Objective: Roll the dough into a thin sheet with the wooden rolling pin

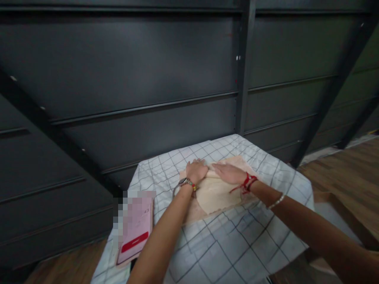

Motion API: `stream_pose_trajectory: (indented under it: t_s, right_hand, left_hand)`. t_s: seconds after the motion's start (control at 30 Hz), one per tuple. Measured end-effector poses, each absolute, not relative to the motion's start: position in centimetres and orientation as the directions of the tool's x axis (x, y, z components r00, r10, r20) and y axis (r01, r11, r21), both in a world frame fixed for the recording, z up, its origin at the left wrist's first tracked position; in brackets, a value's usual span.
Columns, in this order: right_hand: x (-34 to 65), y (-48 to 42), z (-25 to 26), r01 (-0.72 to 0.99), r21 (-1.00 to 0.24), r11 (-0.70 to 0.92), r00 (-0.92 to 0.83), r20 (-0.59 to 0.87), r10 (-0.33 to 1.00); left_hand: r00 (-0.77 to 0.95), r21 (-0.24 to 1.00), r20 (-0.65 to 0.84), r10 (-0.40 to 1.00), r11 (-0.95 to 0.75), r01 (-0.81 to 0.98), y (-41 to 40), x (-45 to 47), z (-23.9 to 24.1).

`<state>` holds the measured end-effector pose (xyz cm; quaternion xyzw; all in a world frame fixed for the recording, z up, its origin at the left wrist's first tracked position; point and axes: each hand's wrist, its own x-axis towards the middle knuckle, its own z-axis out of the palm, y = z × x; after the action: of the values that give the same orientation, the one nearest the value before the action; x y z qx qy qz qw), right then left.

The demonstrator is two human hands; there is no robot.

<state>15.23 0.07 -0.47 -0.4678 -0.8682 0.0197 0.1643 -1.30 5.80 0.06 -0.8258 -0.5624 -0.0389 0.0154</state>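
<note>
A cream fabric piece (217, 195) lies over a larger peach-pink sheet of cloth (194, 213) on the table. My left hand (197, 170) rests palm down on the far left part of the cream fabric, its fingers stretched out. Facing it, my right hand (229, 172) lies flat on the far right part, fingers extended toward the left one. Between the hands the cream fabric has a raised fold or ridge. A watch and beads circle my left wrist; red cords hang at the right one. The undersides of both hands are hidden.
A white grid-patterned tablecloth (220, 248) covers the small table. On its left side lies a phone or tablet (137, 225) with a pink screen, partly blurred. A dark panelled wall (148, 67) stands behind. An open cardboard box (334, 213) sits on the wooden floor at right.
</note>
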Motion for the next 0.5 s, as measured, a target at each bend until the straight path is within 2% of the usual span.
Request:
stream_pose_trajectory:
  t_s: [0.13,0.3,0.43,0.5]
  right_hand:
    - [15.2,-0.2,-1.3,0.773,-0.201,0.602,-0.532,0.313,0.787]
    - [15.6,2.0,-1.4,0.853,-0.269,0.447,-0.396,0.226,0.890]
    - [15.5,1.3,-1.7,0.771,-0.173,0.613,-0.551,0.301,0.778]
    - [15.5,1.0,-1.6,0.765,-0.140,0.629,-0.569,0.310,0.762]
  left_hand:
    - [0.410,-0.031,0.132,0.902,-0.410,0.912,4.5,-2.2,-0.2]
    - [0.290,0.013,0.043,0.956,-0.291,0.957,5.1,-0.6,0.7]
    - [0.373,0.005,0.078,0.925,-0.375,0.927,4.6,-0.9,0.8]
    - [0.411,-0.017,0.088,0.908,-0.411,0.912,4.7,-1.2,0.8]
